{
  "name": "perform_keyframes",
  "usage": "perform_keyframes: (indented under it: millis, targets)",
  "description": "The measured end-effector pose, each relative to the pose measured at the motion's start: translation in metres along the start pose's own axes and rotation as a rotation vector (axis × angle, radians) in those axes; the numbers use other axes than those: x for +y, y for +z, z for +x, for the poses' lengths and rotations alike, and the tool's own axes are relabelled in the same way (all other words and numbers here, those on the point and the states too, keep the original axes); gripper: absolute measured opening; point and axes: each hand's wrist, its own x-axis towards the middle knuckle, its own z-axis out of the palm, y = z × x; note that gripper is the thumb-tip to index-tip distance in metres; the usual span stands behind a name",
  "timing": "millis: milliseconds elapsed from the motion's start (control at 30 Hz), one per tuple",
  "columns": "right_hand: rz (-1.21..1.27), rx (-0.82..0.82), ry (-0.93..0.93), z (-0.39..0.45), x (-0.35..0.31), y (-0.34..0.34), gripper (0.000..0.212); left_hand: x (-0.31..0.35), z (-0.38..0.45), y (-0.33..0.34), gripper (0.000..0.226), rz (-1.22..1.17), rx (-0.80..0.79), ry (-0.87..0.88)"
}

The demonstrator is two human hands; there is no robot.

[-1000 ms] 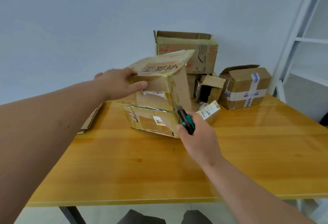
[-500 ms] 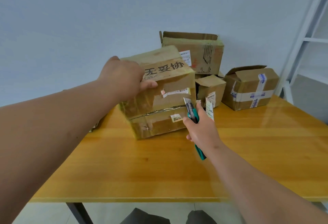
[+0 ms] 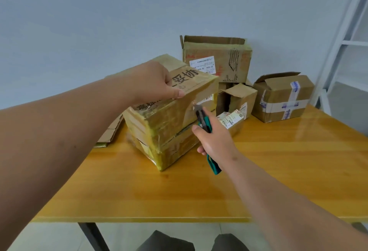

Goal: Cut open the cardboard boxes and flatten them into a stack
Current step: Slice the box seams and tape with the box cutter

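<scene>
Cutting step: left hand [image 3: 153,80] pins the box [image 3: 169,115], right hand [image 3: 214,141] grips the knife [image 3: 203,120], blade seemingly at the tape seam; next, slice along it.

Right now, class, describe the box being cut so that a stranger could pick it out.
On the yellow wooden table, find the nearest box, under the left hand. Unlike the boxes behind, it is wrapped in glossy tape and bears large black characters on top.
</scene>
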Motion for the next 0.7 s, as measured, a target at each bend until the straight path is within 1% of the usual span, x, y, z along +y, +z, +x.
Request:
perform_keyframes:
  millis: [67,133,167,233,333,367,400,467,533,600,633,700]
  targets:
    - [0.003,-0.034,-0.032,-0.001,-0.006,0.004,0.067,-0.014,-0.007,-0.001,0.046,-0.201,-0.059,0.011]
    - [-0.023,-0.077,-0.06,-0.004,-0.009,0.004,0.065,-0.03,-0.016,-0.003,0.035,-0.329,-0.14,-0.029]
    - [-0.048,-0.1,-0.075,-0.006,-0.01,0.004,0.063,-0.037,-0.021,-0.004,0.038,-0.377,-0.208,-0.054]
    - [-0.082,-0.12,-0.085,-0.009,-0.009,0.005,0.06,-0.046,-0.026,-0.006,0.062,-0.426,-0.362,-0.103]
    - [-0.129,-0.124,-0.072,-0.013,-0.006,0.01,0.057,-0.05,-0.026,-0.014,0.096,-0.325,-0.547,-0.099]
    - [-0.137,-0.133,-0.067,-0.014,-0.006,0.011,0.056,-0.05,-0.026,-0.016,0.102,-0.285,-0.583,-0.082]
    - [-0.137,-0.142,-0.061,-0.014,-0.006,0.012,0.054,-0.05,-0.025,-0.018,0.104,-0.252,-0.597,-0.065]
    - [-0.126,-0.148,-0.058,-0.016,-0.006,0.014,0.051,-0.048,-0.027,-0.019,0.094,-0.155,-0.547,-0.022]
    - [-0.115,-0.15,-0.065,-0.017,-0.006,0.015,0.048,-0.047,-0.03,-0.019,0.078,-0.059,-0.444,0.026]
    - [-0.095,-0.154,-0.06,-0.017,-0.006,0.017,0.044,-0.047,-0.032,-0.018,0.069,0.011,-0.342,0.059]
    - [-0.086,-0.158,-0.052,-0.018,-0.005,0.019,0.043,-0.046,-0.034,-0.017,0.069,0.045,-0.297,0.059]
    - [-0.069,-0.157,-0.037,-0.018,-0.004,0.02,0.043,-0.043,-0.034,-0.014,0.083,0.138,-0.222,0.064]
